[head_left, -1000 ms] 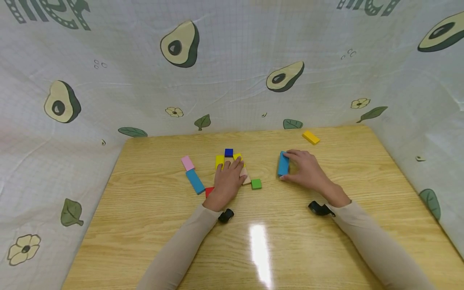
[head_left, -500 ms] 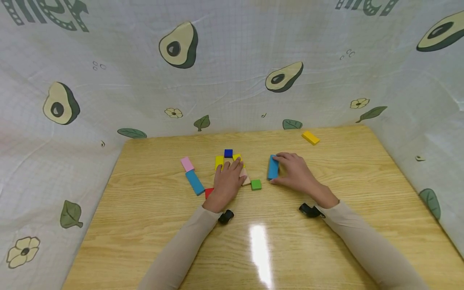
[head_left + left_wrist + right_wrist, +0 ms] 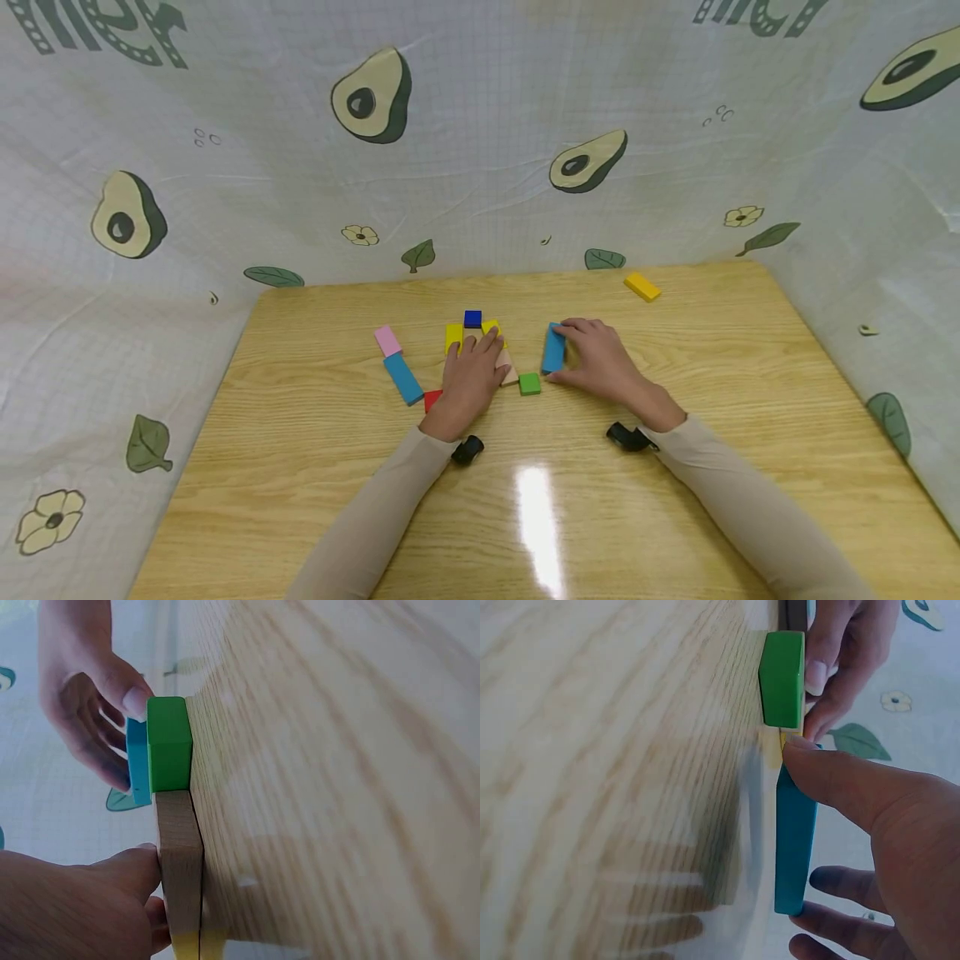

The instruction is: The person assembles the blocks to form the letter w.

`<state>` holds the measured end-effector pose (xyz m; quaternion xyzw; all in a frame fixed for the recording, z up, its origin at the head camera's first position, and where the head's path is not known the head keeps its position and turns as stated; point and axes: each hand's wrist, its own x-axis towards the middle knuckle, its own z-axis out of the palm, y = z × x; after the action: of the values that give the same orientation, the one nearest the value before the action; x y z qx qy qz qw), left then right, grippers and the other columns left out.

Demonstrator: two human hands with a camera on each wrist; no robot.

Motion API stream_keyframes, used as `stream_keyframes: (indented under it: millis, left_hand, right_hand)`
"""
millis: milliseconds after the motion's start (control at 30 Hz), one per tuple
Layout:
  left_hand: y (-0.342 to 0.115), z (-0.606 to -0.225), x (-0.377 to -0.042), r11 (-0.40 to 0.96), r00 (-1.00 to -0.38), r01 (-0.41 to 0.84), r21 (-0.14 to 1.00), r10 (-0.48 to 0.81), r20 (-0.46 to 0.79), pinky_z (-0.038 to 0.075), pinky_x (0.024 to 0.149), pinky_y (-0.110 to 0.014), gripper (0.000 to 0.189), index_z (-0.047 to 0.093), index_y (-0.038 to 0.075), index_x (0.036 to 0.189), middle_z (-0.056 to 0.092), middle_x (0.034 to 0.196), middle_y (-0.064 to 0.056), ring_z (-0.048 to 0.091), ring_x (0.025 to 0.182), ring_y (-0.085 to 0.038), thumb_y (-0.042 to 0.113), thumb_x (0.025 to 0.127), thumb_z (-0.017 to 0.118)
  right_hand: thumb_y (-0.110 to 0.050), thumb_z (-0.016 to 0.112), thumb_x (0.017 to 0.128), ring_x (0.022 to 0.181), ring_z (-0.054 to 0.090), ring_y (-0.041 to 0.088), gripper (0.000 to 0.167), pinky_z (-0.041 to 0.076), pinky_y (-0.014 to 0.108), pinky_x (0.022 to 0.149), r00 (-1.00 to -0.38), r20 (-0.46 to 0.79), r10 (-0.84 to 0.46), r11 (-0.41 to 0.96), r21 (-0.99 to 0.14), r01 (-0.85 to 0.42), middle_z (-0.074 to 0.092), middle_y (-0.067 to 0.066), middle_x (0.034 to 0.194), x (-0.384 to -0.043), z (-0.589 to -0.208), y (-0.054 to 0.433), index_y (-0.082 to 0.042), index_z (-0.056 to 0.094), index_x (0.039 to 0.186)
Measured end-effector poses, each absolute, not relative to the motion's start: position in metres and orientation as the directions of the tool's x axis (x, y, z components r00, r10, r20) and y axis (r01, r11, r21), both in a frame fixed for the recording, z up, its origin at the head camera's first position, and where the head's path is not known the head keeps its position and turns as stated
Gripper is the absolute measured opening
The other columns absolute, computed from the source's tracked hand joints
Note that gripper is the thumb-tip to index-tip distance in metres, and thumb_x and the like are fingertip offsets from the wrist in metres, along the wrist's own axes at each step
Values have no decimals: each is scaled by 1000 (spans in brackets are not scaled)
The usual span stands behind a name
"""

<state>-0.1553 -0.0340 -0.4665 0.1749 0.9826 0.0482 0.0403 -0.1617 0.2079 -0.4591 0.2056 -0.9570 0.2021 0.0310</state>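
Observation:
My right hand [image 3: 600, 367] holds a long blue block [image 3: 553, 350] by its two ends, between thumb and fingers. In the right wrist view the blue block [image 3: 795, 840] is raised off the wood, with its reflection below. Just left of it lies a green block [image 3: 529, 384], which meets the end of a plain wooden block [image 3: 180, 847] in the left wrist view. My left hand [image 3: 471, 379] rests with spread fingers over the plain wooden blocks [image 3: 508, 372] and partly hides them. Two yellow blocks [image 3: 453, 336] and a dark blue block [image 3: 472, 318] lie at its fingertips.
Left of the left hand are a red block [image 3: 432, 400], another blue block [image 3: 403, 380] and a pink block [image 3: 387, 340]. An orange-yellow block [image 3: 642, 287] lies near the back of the wooden table [image 3: 300, 467]. A printed cloth [image 3: 480, 192] encloses the back and sides.
My right hand has moved left with the blue block, bringing it close to the green block. The left hand has stayed in place over the wooden blocks.

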Motion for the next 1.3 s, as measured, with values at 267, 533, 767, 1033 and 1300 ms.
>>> stream_keyframes:
  millis: [267, 533, 767, 1033, 1300]
  left_hand:
    - [-33, -467, -155, 935, -936, 340, 99, 346, -60, 33, 122, -53, 56, 46, 20, 163, 36, 171, 2, 43, 148, -29, 42, 112, 52]
    - [-34, -467, -153, 929, -934, 345, 131, 354, -47, 35, 120, -54, 55, 48, 18, 161, 39, 170, 1, 45, 146, -30, 40, 111, 55]
    - [-36, -466, -154, 930, -934, 350, 110, 355, -31, 35, 119, -53, 55, 48, 18, 161, 39, 170, 1, 46, 145, -29, 41, 111, 54]
    - [-35, -466, -154, 930, -934, 352, 105, 357, -29, 36, 119, -53, 55, 48, 18, 161, 40, 170, 1, 47, 144, -29, 41, 111, 54]
    - [-35, -466, -153, 927, -933, 357, 115, 360, -14, 36, 118, -53, 55, 49, 17, 160, 41, 169, 0, 48, 143, -30, 40, 111, 55]
  right_hand:
    - [-41, 93, 82, 134, 52, 47, 85, 40, 64, 113, -918, 112, -379, 841, -372, -393, 57, 25, 149, -163, -461, 203, 0, 59, 149]
    - [-40, 93, 82, 135, 52, 46, 86, 40, 63, 113, -920, 94, -380, 844, -372, -386, 56, 24, 150, -161, -465, 201, 0, 58, 150]
    - [-41, 92, 83, 133, 53, 45, 85, 42, 62, 112, -916, 105, -388, 844, -357, -399, 56, 24, 150, -165, -467, 198, 0, 58, 150]
    - [-41, 92, 83, 134, 52, 46, 85, 41, 63, 112, -917, 99, -387, 843, -364, -396, 55, 24, 150, -164, -466, 196, 0, 58, 150]
    - [-40, 91, 85, 135, 52, 46, 84, 40, 64, 113, -916, 99, -390, 843, -363, -398, 54, 25, 152, -163, -467, 197, 1, 56, 151]
